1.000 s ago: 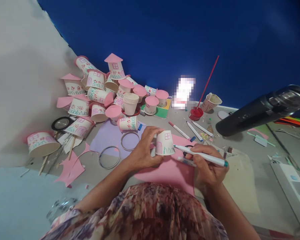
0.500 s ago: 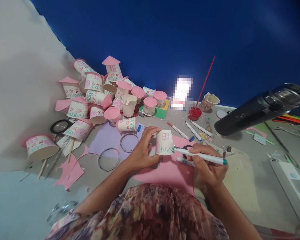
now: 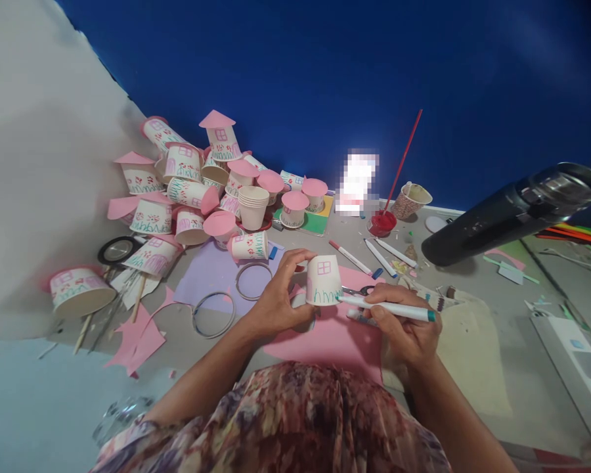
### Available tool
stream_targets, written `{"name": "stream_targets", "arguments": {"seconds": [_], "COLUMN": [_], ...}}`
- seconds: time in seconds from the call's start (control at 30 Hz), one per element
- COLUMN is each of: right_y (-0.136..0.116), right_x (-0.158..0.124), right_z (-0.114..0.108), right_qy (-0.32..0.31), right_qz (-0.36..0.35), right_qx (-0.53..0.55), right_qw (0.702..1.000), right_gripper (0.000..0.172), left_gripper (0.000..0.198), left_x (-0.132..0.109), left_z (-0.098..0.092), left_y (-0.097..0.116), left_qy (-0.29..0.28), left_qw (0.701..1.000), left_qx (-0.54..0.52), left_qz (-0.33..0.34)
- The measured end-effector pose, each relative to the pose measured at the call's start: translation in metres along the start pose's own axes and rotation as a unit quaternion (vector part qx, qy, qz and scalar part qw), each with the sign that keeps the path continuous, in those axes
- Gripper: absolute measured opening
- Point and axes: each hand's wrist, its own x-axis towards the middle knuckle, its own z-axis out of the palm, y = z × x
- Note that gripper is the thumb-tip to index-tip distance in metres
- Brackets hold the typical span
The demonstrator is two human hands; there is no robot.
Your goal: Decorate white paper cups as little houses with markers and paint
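Cup (image 3: 325,279) gripped in left hand (image 3: 278,299): one | white marker (image 3: 398,310) gripped in right hand (image 3: 411,328): one | grey rings (image 3: 211,337): two

I see a white paper cup (image 3: 324,281) upside down, just below the frame's middle, with a purple window and green grass. Right of it, a white green-ended marker (image 3: 404,311) lies nearly flat, its tip at the grass.

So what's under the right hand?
Left of the right hand, scissors and a pen show in part over pink paper; pale cloth shows to its right. What lies directly beneath the hand and its green-ended marker is covered.
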Motion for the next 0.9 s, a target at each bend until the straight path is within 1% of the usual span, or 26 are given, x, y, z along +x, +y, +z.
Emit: {"name": "stream_targets", "arguments": {"seconds": [0.07,0.13,0.2,0.27,0.33,0.4,0.43,0.47,0.53,0.6,0.63,0.67,0.7,0.77,0.8,0.87,0.9], "right_y": [0.002,0.004,0.004,0.001,-0.006,-0.015,-0.019,-0.022,-0.023,-0.017,-0.01,-0.002,0.008,0.03,0.042,0.063,0.073], "right_x": [-0.003,-0.005,-0.005,-0.001,0.006,0.013,0.016,0.018,0.02,0.021,0.021,0.021,0.022,0.023,0.023,0.024,0.023], "right_z": [0.0,0.0,0.002,0.004,0.003,-0.005,-0.012,-0.02,-0.039,-0.058,-0.066,-0.072,-0.077,-0.083,-0.085,-0.087,-0.087], "right_qy": [0.009,0.033,0.064,0.111,0.172,0.218,0.224,0.219,0.171,0.085,0.041,0.003,-0.011,-0.019,-0.027,-0.031,-0.024], "right_qz": [0.015,0.033,0.048,0.055,0.063,0.076,0.082,0.087,0.095,0.094,0.088,0.094,0.104,0.117,0.11,0.081,0.088], "right_qx": [0.038,0.067,0.067,0.039,-0.001,-0.053,-0.083,-0.116,-0.161,-0.126,-0.113,-0.125,-0.152,-0.195,-0.215,-0.263,-0.279], "right_qw": [0.999,0.997,0.995,0.992,0.983,0.972,0.968,0.965,0.967,0.984,0.989,0.988,0.983,0.974,0.97,0.961,0.956], "right_gripper": [0.014,0.013,0.011,0.009,0.009,0.009,0.011,0.016,0.026,0.04,0.044,0.044,0.039,0.026,0.022,0.02,0.02], "left_gripper": [0.079,0.079,0.078,0.078,0.077,0.076,0.075,0.074,0.074,0.074,0.074,0.074,0.073,0.072,0.072,0.073,0.074], "left_x": [0.0,0.0,0.0,0.0,0.0,0.0,0.0,0.0,-0.001,-0.001,-0.001,-0.001,-0.001,-0.002,-0.002,-0.002,-0.002], "left_z": [0.0,0.0,0.0,-0.001,-0.002,-0.003,-0.004,-0.005,-0.006,-0.006,-0.006,-0.006,-0.005,-0.003,-0.002,0.001,0.003], "left_y": [-0.001,-0.001,-0.001,0.0,0.001,0.001,0.0,-0.001,-0.004,-0.006,-0.007,-0.008,-0.008,-0.009,-0.009,-0.011,-0.013], "left_qy": [0.001,-0.002,-0.004,-0.003,0.002,0.008,0.01,0.014,0.024,0.03,0.031,0.032,0.032,0.036,0.04,0.047,0.052], "left_qw": [1.0,1.0,1.0,1.0,1.0,1.0,1.0,1.0,1.0,0.999,0.999,0.999,0.999,0.998,0.998,0.996,0.993], "left_qx": [-0.01,-0.014,-0.011,-0.006,-0.001,0.009,0.014,0.017,0.013,0.008,0.004,0.002,0.001,0.016,0.033,0.08,0.105], "left_qz": [-0.003,-0.006,-0.009,-0.01,-0.008,-0.007,-0.008,-0.008,-0.008,-0.015,-0.021,-0.029,-0.035,-0.039,-0.034,-0.007,0.011]}}
